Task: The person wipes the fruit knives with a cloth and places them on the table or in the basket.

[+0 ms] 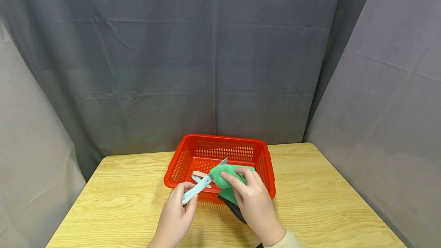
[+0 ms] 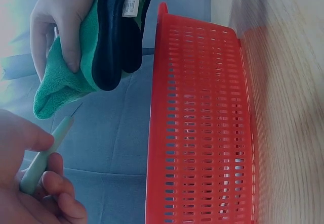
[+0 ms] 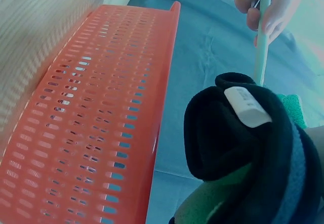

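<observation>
In the head view my left hand grips the pale mint handle of a folding knife between thumb and fingers. The knife is unfolded and slants up to the right, with its blade tip showing past a green cloth. My right hand pinches this cloth around the blade. Black edging and a white label show on the cloth in the left wrist view. From the right wrist, the folded black edging hides most of my right hand, while the knife handle rises behind it.
A red perforated basket stands on the wooden table, just beyond and below my hands. Inside lie a pink-handled item and a pale-handled one, partly covered by the knife. Grey curtains hang behind and at both sides.
</observation>
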The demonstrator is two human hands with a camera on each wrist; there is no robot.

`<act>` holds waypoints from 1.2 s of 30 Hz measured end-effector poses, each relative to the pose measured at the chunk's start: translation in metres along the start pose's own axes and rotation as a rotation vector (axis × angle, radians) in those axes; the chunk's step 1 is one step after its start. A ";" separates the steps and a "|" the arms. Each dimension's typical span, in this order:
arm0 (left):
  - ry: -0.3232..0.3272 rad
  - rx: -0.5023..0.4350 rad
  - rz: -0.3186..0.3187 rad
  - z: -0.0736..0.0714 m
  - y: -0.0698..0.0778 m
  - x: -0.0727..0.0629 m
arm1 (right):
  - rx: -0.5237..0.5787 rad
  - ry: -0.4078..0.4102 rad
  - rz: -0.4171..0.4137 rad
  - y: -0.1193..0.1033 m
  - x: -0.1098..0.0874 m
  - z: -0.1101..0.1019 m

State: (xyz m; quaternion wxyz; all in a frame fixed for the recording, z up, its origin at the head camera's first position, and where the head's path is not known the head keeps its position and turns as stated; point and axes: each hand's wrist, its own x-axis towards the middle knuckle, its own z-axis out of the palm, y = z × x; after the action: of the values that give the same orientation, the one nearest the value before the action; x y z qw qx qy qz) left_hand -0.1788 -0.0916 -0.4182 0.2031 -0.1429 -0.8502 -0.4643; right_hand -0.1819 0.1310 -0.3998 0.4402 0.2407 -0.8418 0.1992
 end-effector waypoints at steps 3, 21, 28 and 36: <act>-0.007 -0.004 -0.007 0.000 -0.001 0.000 | 0.002 0.004 -0.015 0.000 0.000 0.002; 0.003 -0.035 0.054 0.001 -0.001 -0.001 | 0.005 -0.014 0.007 -0.001 -0.001 0.004; 0.006 -0.048 0.068 0.001 -0.001 -0.001 | -0.019 -0.021 0.035 0.003 -0.001 0.006; 0.014 -0.048 0.069 0.000 -0.002 -0.001 | -0.053 -0.006 0.069 0.010 0.001 0.008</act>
State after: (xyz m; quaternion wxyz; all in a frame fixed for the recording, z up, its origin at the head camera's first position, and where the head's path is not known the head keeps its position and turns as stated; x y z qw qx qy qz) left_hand -0.1782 -0.0921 -0.4203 0.2215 -0.1739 -0.8318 -0.4784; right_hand -0.1936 0.1340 -0.4045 0.4367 0.2005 -0.8559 0.1909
